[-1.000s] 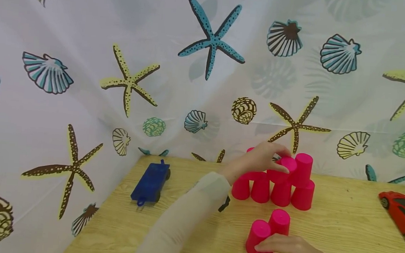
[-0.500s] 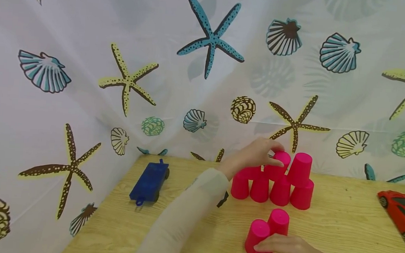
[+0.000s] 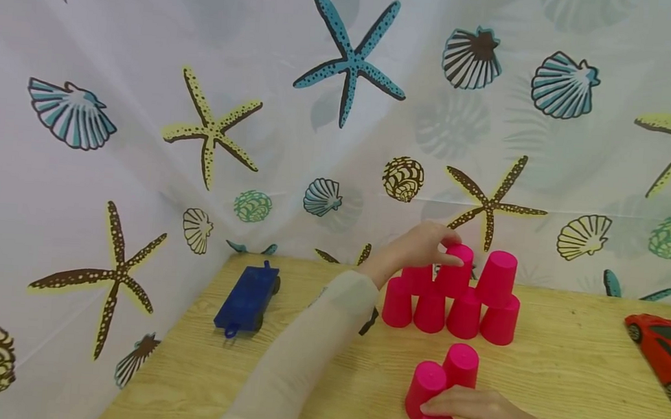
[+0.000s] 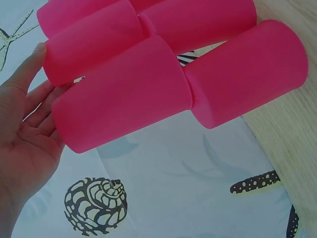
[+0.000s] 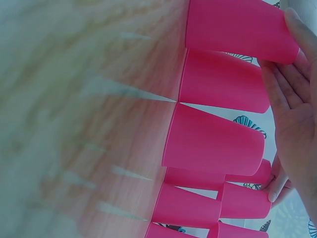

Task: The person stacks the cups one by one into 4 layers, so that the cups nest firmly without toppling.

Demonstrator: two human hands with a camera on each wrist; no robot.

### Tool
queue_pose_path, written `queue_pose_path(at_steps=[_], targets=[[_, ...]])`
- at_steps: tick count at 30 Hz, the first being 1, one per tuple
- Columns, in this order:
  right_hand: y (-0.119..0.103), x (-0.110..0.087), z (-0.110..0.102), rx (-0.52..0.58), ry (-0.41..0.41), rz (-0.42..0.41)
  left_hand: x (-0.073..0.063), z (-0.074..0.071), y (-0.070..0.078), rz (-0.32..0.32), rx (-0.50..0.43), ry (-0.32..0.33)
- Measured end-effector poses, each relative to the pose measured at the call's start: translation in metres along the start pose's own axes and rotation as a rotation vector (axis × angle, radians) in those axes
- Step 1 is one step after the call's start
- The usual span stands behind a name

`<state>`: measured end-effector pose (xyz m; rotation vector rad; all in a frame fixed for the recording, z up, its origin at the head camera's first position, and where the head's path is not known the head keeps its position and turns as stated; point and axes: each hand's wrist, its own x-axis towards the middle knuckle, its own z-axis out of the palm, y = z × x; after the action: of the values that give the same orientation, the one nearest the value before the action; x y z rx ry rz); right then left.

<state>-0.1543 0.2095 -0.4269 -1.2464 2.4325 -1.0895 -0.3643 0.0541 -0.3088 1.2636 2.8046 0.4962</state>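
In the head view my left hand (image 3: 423,245) pinches the upside-down pink cup (image 3: 455,276) in the middle of the stack's upper row. The left wrist view shows its thumb (image 4: 32,67) on one side of that cup and the other fingers behind it. A left upper cup (image 3: 417,280) and a right upper cup (image 3: 497,279) flank it, above a lower row of several pink cups (image 3: 465,316). Nearer to me, my right hand (image 3: 490,415) grips the front one of three upside-down cups (image 5: 237,29), which stand on the table.
A blue toy trailer (image 3: 249,299) stands on the wooden table (image 3: 582,356) at left, a red toy car (image 3: 661,355) at right. Behind hangs a sheet (image 3: 254,28) with shells and starfish. Some small black thing (image 3: 369,322) shows beside my left sleeve.
My left hand has shifted left with the middle upper cup, widening the gap to the right upper cup. The right hand keeps its place on the front cup.
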Motion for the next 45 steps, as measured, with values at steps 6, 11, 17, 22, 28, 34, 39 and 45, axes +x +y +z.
queue_pose_path(at_steps=[6,11,17,22,28,34,39,45], targets=[[0.002,0.0,0.0,-0.014,0.009,-0.041,0.001,0.001,-0.006,-0.012,-0.015,0.001],[0.004,0.001,0.001,-0.046,0.026,-0.096,0.003,0.004,-0.009,-0.036,-0.052,-0.001],[0.003,-0.001,0.0,-0.043,0.019,-0.039,0.005,0.005,-0.01,-0.043,-0.085,0.005],[0.001,-0.004,-0.002,-0.002,0.019,-0.014,0.004,0.005,-0.012,-0.043,-0.12,0.035],[0.001,-0.015,-0.005,0.078,0.091,-0.11,-0.018,0.0,-0.013,0.021,-0.211,0.275],[-0.002,-0.037,-0.029,-0.106,0.382,-0.208,-0.062,-0.001,-0.011,0.171,-0.358,0.519],[0.003,-0.049,-0.061,-0.076,0.604,-0.296,-0.097,0.01,-0.01,0.208,-0.436,0.53],[0.01,-0.047,-0.093,0.237,0.8,-0.529,-0.13,0.034,-0.006,0.147,-0.536,0.41]])
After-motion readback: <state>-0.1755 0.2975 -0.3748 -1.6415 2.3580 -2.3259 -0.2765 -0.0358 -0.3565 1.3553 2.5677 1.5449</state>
